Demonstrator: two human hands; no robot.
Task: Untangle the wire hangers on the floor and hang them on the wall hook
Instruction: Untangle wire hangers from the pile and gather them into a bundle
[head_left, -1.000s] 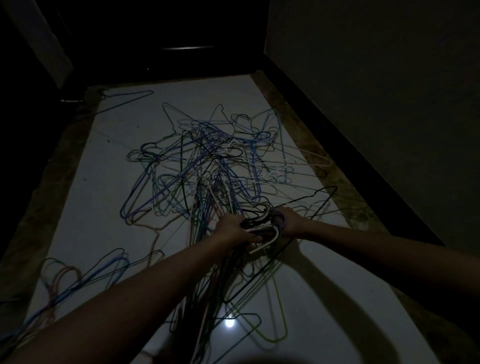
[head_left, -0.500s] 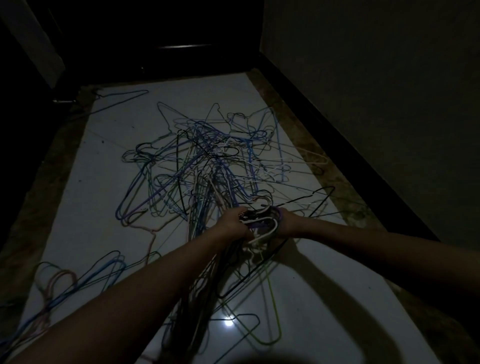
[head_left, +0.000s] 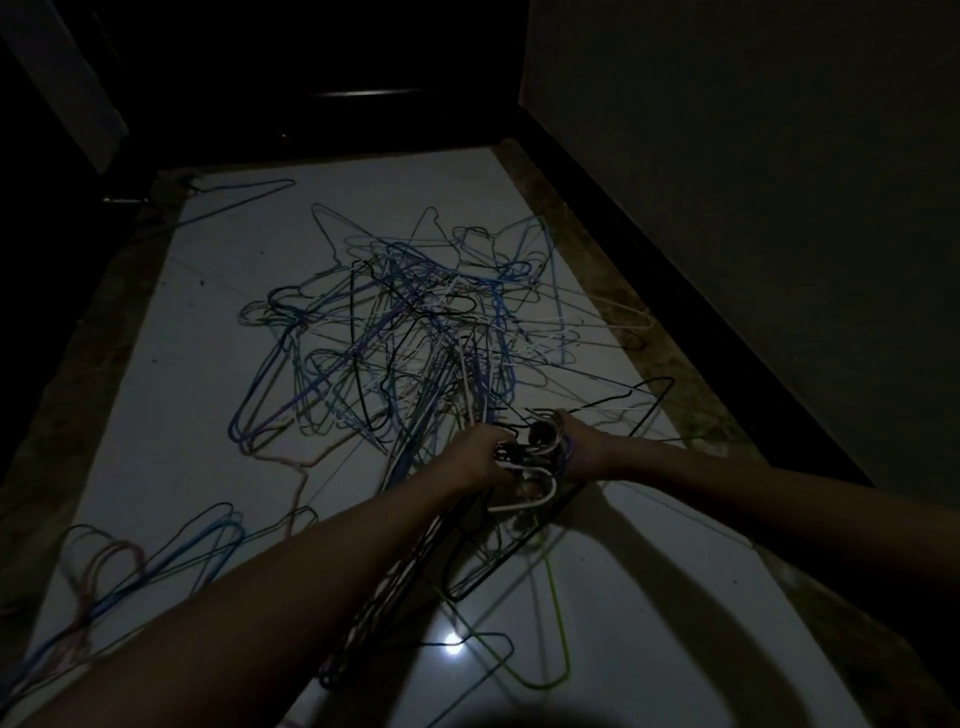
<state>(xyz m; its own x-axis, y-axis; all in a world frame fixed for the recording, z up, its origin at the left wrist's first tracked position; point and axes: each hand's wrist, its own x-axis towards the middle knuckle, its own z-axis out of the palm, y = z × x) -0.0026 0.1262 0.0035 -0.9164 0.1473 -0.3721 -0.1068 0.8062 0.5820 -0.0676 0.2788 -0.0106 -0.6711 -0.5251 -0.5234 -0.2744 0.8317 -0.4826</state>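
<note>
We reach out with both arms over the floor (head_left: 156, 415), and our hands meet on a bundle of hooks (head_left: 535, 452) gathered between them. Our left hand (head_left: 480, 460) has its fingers curled round the hooks from the left side; our right hand (head_left: 584, 449) curls round them from the right, thumb on top. A white hook (head_left: 535, 496) loops out just below the two hands, and the wires of the gripped hangers trail back toward us beneath our left forearm.

Just beyond the hands lies the tangle (head_left: 415, 338), a heap of blue, green, white and black wire hangers crossing one another on the floor. A black hanger (head_left: 641, 400) juts out past our right hand. Near our left elbow a few loose hangers (head_left: 156, 551), blue and pinkish, lie apart from the heap. A green hanger (head_left: 558, 623) lies below the hands, close to us, beside a bright spot of reflected light (head_left: 452, 640). One blue hanger (head_left: 244, 195) lies alone far beyond the left hand. A dark wall (head_left: 753, 208) rises to the right of our right arm.
</note>
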